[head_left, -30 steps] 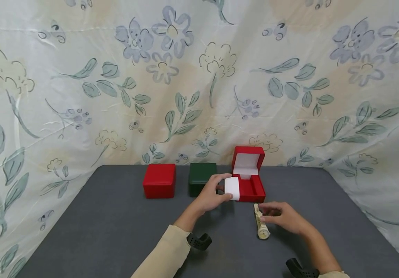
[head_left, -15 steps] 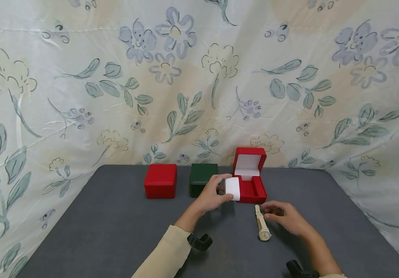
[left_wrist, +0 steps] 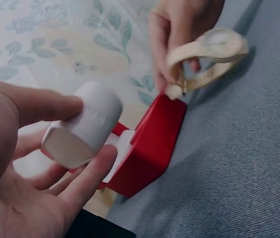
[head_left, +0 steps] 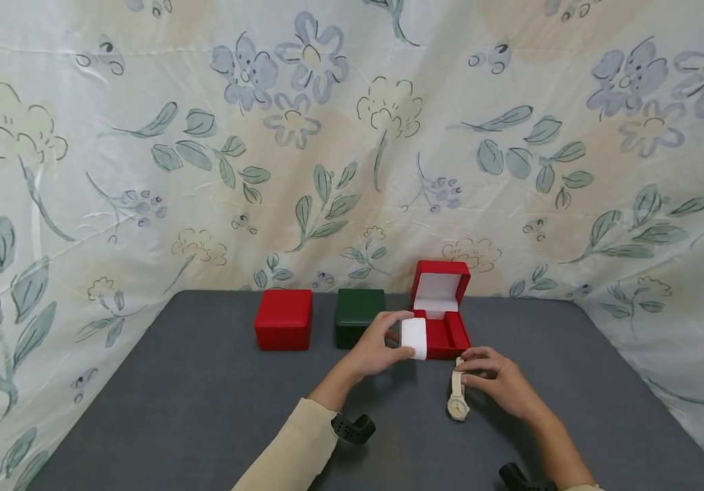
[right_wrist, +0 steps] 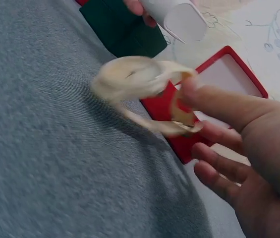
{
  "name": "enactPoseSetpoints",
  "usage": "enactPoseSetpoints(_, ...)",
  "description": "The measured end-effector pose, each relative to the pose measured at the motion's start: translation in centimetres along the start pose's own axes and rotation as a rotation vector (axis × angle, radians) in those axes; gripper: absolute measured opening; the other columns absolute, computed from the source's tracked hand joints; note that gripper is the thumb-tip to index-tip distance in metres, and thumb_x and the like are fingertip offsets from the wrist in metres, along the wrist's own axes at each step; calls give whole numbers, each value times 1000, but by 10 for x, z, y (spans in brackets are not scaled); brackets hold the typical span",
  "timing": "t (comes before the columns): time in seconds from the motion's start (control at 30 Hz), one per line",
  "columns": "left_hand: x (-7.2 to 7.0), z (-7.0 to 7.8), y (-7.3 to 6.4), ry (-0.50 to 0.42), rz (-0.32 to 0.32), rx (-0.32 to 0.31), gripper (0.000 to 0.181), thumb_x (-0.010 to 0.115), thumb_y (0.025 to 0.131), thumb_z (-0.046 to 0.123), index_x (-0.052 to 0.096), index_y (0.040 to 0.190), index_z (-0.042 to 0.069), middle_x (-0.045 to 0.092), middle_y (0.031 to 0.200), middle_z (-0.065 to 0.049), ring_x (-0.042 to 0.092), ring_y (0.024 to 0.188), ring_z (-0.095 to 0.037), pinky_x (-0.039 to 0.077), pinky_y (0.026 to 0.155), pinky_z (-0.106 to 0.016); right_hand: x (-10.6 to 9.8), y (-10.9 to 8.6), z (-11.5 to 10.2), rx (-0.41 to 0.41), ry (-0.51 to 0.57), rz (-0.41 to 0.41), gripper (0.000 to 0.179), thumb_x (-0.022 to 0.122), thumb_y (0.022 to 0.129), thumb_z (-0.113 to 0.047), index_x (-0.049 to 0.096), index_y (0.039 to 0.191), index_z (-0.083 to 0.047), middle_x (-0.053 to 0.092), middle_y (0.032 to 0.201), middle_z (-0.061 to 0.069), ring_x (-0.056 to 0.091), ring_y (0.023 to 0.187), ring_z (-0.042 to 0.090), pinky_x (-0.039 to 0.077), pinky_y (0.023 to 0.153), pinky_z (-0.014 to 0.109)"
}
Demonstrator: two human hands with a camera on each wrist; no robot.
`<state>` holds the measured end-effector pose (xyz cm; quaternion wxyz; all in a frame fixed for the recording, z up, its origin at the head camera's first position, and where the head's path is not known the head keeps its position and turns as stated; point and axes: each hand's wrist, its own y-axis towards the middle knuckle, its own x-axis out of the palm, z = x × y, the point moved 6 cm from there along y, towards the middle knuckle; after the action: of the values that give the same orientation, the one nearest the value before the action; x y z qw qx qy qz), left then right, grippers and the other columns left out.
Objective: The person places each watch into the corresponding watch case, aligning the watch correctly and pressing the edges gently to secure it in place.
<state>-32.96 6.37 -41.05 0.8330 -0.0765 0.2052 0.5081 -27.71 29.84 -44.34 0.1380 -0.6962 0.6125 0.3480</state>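
Observation:
Between thumb and fingers, my left hand (head_left: 371, 353) holds a small white watch cushion (head_left: 414, 339), just left of the open red watch box (head_left: 446, 353). The left wrist view shows the cushion (left_wrist: 97, 116) rounded, with a flat end. To the right, my right hand (head_left: 503, 383) pinches a cream wristwatch (head_left: 458, 408) by its strap, in front of the open box. Its strap bends into a loop and the dial (left_wrist: 223, 43) hangs out from the fingers. In the right wrist view the watch (right_wrist: 130, 79) is blurred; ring and little fingers are loosely bent.
A closed green box (head_left: 359, 314) stands behind my left hand. Farther left is a closed red box (head_left: 283, 320). The open box's lid (head_left: 440, 269) stands up near the floral cloth (head_left: 327, 204) at the back of the grey table (head_left: 204, 409).
My right hand has taken hold of the watch's strap; the strap now bends and the dial has shifted slightly up and left. My left hand with the cushion has moved slightly right.

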Motion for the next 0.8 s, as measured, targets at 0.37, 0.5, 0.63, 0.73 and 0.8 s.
enactPoseSetpoints(0.37,16,-11,3,102,-225,56,58,77,81,15,53,132,32,48,134,-1,56,110,-18,55,82,-29,-4,7,-14,98,106,197,23,70,88,-17,74,104,-2,73,101,17,69,76,3,58,68,19)
enactPoseSetpoints(0.5,19,-5,0,94,-324,169,59,75,83,12,53,134,29,48,136,1,55,114,-16,52,91,-28,1,14,-22,168,171,164,31,70,89,-22,71,109,1,72,103,20,72,78,10,60,71,27)
enactPoseSetpoints(0.63,19,1,-3,27,-368,251,60,74,83,10,51,137,25,48,138,0,53,116,-16,51,96,-31,9,22,-26,219,222,121,33,69,89,-22,70,112,2,70,109,21,71,85,15,60,73,32)
enactPoseSetpoints(0.73,17,1,-3,-40,-366,246,61,74,83,9,51,137,25,48,137,0,56,110,-13,53,92,-29,13,26,-27,235,214,129,30,67,90,-16,69,113,3,70,108,22,71,83,19,60,72,32)
enactPoseSetpoints(0.8,17,2,-3,-75,-379,234,61,74,83,8,51,137,26,48,137,1,57,107,-12,53,89,-27,15,27,-29,238,200,134,28,66,91,-12,69,114,4,69,109,23,72,82,20,60,72,32)
